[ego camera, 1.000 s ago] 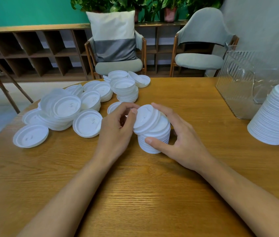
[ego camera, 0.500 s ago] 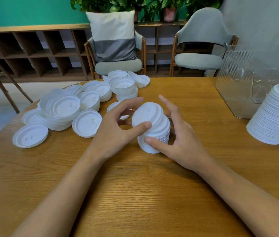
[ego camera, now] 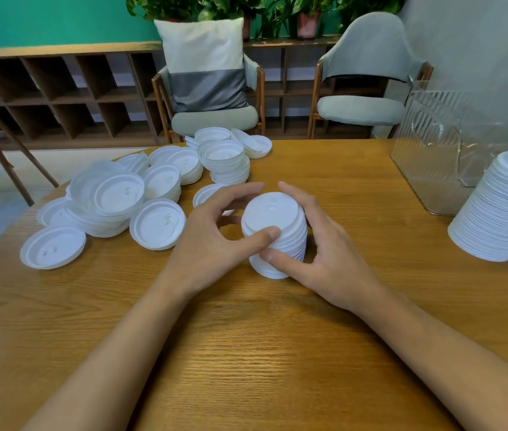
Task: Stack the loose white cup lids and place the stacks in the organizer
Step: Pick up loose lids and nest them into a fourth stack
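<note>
A short stack of white cup lids (ego camera: 273,219) stands on the wooden table (ego camera: 246,353) in the middle. My left hand (ego camera: 215,241) grips its left side, thumb across the front and fingers curved over the back. My right hand (ego camera: 324,253) grips the right side, thumb low on the front. Loose white lids (ego camera: 156,223) and small piles (ego camera: 226,160) lie spread at the left and behind. A clear ribbed organizer (ego camera: 433,157) stands at the right back, and a tall lid stack (ego camera: 507,206) leans in front of it.
The round table's edge curves away at the left. Two grey chairs (ego camera: 361,107) and a wooden shelf unit (ego camera: 60,91) stand behind the table. One chair holds a white and grey cushion (ego camera: 206,60).
The tilted top lids have settled so the stack is straighter. My left thumb has come round to the front and my fingers have spread wider around the stack.
</note>
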Motion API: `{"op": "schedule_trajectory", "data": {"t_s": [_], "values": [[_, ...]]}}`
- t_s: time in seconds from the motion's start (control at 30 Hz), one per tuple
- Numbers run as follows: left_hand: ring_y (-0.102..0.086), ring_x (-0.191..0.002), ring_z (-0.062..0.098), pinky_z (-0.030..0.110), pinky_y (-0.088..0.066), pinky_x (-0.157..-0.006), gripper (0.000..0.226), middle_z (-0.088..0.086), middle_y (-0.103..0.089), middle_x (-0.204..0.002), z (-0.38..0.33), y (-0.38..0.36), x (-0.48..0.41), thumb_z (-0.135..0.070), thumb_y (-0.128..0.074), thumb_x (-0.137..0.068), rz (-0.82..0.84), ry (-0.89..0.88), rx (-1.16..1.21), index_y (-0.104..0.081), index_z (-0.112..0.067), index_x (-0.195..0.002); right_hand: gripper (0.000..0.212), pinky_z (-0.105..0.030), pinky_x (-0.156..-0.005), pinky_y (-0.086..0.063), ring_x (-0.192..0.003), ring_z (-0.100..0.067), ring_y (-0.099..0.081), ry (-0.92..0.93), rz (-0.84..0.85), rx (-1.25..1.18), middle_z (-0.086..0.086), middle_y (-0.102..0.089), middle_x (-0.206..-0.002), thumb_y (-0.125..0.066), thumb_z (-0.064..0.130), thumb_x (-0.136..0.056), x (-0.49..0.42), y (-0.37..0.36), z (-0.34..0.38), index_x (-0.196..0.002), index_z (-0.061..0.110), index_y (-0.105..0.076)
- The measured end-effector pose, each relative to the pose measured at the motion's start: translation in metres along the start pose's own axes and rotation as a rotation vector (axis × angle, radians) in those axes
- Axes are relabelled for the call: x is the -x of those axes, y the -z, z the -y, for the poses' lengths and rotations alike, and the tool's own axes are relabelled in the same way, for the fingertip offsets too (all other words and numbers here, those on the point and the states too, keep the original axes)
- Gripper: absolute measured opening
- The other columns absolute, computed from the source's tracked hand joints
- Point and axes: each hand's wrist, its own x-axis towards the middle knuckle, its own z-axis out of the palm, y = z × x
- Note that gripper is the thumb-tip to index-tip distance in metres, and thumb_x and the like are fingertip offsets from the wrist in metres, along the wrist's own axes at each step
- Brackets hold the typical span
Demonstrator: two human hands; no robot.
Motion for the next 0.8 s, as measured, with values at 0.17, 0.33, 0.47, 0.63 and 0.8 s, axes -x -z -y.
{"op": "schedule_trajectory", "data": {"t_s": [0.17,0.33,0.47,0.63,0.8], "values": [[-0.064,-0.114,0.011,0.024,-0.056,-0.091,0.058,-0.015,-0.065,-0.115,0.001,-0.013,0.002,-0.059,-0.087,-0.07,-0.133,-0.043,-0.111,-0.071,-0.035,-0.12,0.095,-0.001,-0.099,-0.035,-0.129,0.013,-0.046,-0.004,-0.029,-0.017,0.023,-0.05,-0.143,-0.085,0.044,-0.083,0.0,-0.002,0.001,-0.157,0.046,-0.027],[-0.063,-0.11,0.008,0.021,-0.054,-0.086,0.058,-0.019,-0.063,-0.109,-0.001,-0.02,0.004,-0.063,-0.088,-0.068,-0.184,-0.058,-0.156,-0.068,-0.032,-0.112,0.093,0.0,-0.099,-0.031,-0.127,0.017,-0.042,0.017,-0.039,0.018,0.028,-0.047,-0.14,-0.088,0.036,-0.081,-0.001,-0.002,-0.001,-0.156,0.044,-0.033],[-0.063,-0.112,0.007,0.024,-0.055,-0.086,0.058,-0.017,-0.064,-0.111,-0.002,-0.021,0.004,-0.063,-0.085,-0.067,-0.172,-0.022,-0.14,-0.065,-0.031,-0.112,0.086,-0.002,-0.096,-0.034,-0.124,0.016,-0.045,0.028,-0.042,0.046,0.022,-0.051,-0.134,-0.087,0.039,-0.081,0.0,-0.002,-0.001,-0.155,0.036,-0.044],[-0.063,-0.112,0.003,0.026,-0.054,-0.085,0.057,-0.019,-0.068,-0.114,0.0,-0.019,0.003,-0.064,-0.086,-0.067,-0.114,0.051,-0.126,-0.064,-0.035,-0.111,0.086,-0.004,-0.098,-0.036,-0.126,0.015,-0.046,0.027,-0.041,0.048,0.02,-0.054,-0.137,-0.088,0.043,-0.079,0.0,-0.001,-0.001,-0.154,0.033,-0.048],[-0.062,-0.117,0.004,0.021,-0.048,-0.091,0.044,-0.017,-0.07,-0.117,0.006,-0.006,0.002,-0.062,-0.062,-0.091,-0.048,-0.008,-0.128,-0.069,-0.032,-0.122,0.084,-0.016,-0.101,-0.046,-0.129,0.006,-0.05,0.021,-0.07,0.042,0.023,-0.056,-0.136,-0.088,0.046,-0.077,0.0,-0.002,-0.002,-0.151,0.035,-0.051]]}}
